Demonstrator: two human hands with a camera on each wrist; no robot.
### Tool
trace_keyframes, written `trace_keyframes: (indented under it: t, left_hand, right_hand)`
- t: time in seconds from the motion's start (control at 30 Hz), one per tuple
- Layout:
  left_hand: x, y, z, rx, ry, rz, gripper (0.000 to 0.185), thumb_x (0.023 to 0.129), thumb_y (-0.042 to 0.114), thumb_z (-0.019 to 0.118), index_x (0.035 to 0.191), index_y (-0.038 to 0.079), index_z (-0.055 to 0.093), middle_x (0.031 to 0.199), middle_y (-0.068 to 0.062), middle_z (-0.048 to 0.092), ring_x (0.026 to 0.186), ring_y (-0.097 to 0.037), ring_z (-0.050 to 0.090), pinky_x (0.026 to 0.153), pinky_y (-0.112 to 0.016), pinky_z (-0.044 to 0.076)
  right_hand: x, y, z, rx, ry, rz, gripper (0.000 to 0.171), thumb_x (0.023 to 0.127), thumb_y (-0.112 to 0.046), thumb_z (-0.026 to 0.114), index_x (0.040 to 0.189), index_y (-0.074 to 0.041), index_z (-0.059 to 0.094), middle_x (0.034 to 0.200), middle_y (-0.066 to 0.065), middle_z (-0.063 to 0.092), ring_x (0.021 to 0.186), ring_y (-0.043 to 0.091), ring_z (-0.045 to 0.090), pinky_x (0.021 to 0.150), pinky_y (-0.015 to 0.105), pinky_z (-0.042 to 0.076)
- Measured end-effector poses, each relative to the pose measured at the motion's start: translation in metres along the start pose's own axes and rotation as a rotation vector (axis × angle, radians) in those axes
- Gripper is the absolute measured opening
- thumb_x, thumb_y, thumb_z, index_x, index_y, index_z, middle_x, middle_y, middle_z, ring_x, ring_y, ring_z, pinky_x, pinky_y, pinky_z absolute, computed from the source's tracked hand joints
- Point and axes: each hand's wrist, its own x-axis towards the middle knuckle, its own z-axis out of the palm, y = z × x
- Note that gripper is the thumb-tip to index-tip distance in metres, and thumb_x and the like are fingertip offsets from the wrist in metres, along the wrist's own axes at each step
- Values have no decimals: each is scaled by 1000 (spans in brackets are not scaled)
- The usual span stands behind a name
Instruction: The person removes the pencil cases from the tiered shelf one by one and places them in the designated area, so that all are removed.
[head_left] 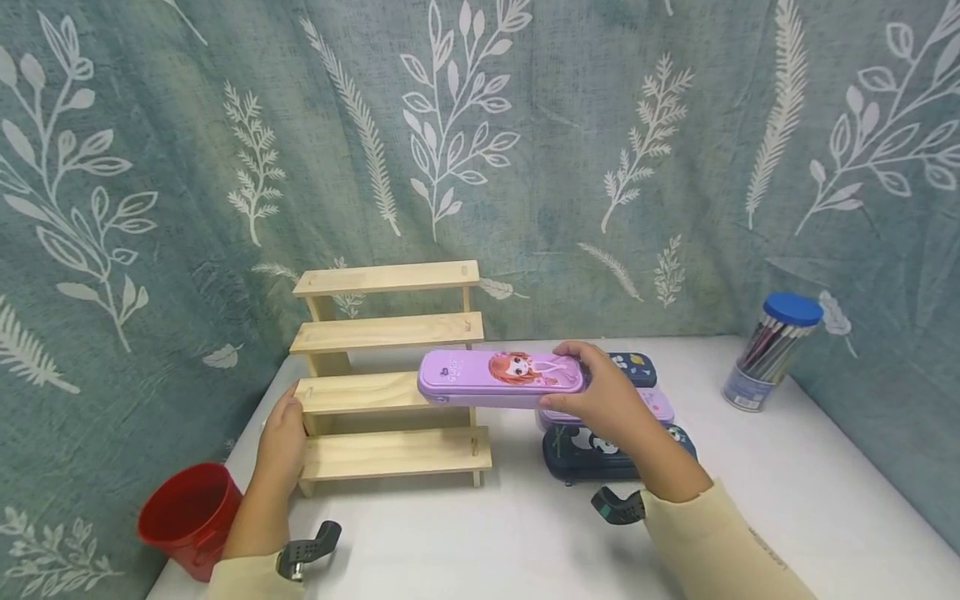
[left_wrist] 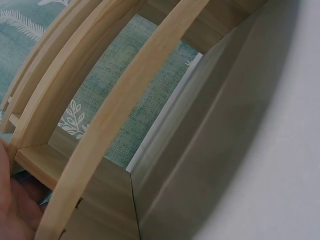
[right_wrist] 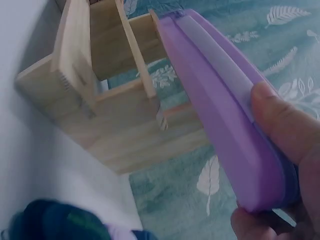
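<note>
My right hand (head_left: 603,396) holds a purple pencil case (head_left: 465,377) by its right end, thumb on the near side and fingers at the far side. The case has a cartoon girl on its lid and is lifted level with the third board from the top of a four-tier wooden shelf (head_left: 397,454), overlapping its right part. My left hand (head_left: 281,442) grips the shelf's left edge at that same board; in the left wrist view much of this hand (left_wrist: 17,210) is cut off. The right wrist view shows the case (right_wrist: 215,110) close to the shelf.
Under and behind my right forearm lie a dark panda pencil case (head_left: 570,458), a lilac pencil case (head_left: 660,407) and a dark blue one (head_left: 637,367). A red bucket (head_left: 191,512) stands at left. A blue-lidded tub of pencils (head_left: 768,354) stands back right, before a leafy curtain (head_left: 555,167).
</note>
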Motion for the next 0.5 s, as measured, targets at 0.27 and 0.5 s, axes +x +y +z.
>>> trace_keyframes:
  t: [0.27, 0.5]
  left_hand:
    - [0, -2, 0, 2, -10, 2, 64, 111, 47, 10, 170, 24, 15, 176, -2, 16, 164, -30, 9, 131, -60, 8]
    - [3, 0, 2, -4, -1, -34, 64, 110, 49, 11, 170, 27, 14, 176, 2, 16, 164, -28, 9, 131, -60, 10]
  right_hand:
    - [-18, 30, -11, -86, -34, -103, 91, 75, -58, 90, 152, -27, 53, 158, 8, 48, 132, 32, 53, 102, 51, 49]
    - [-36, 50, -24, -54, -61, -92, 87, 76, -48, 92, 149, -20, 54, 157, 12, 48, 130, 33, 54, 105, 52, 46]
